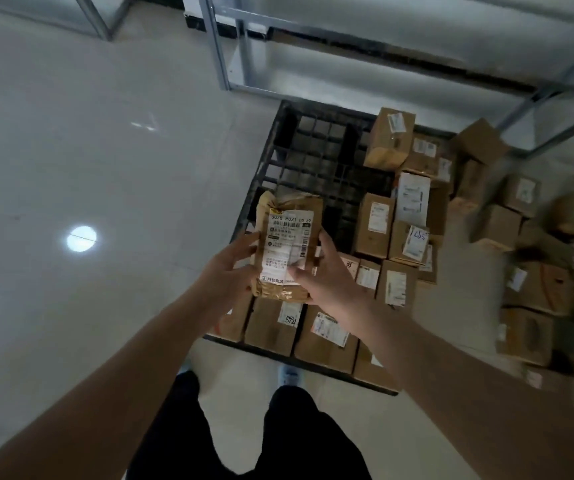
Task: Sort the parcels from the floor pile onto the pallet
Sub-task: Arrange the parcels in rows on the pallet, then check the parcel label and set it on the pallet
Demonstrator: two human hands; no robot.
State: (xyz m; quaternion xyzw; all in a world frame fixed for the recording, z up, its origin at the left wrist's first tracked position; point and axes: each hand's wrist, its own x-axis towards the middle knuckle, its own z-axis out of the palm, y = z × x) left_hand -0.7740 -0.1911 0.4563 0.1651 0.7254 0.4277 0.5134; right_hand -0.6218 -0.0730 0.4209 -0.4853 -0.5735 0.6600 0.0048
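Note:
I hold a brown paper-wrapped parcel [287, 216] with a white shipping label in front of me, above the near left part of the black grid pallet [316, 157]. My left hand [230, 268] grips its left edge. My right hand [323, 271] grips its right edge, thumb lying across the label. Several cardboard boxes [377, 223] with labels stand in rows on the pallet's near and right parts. The floor pile [541, 271] of brown boxes lies to the right of the pallet, blurred.
Grey metal shelving frames [240, 46] stand behind the pallet and at the upper right. Pale glossy floor [88, 168] spreads to the left. My legs in black trousers and light shoes [289, 375] stand just before the pallet's near edge.

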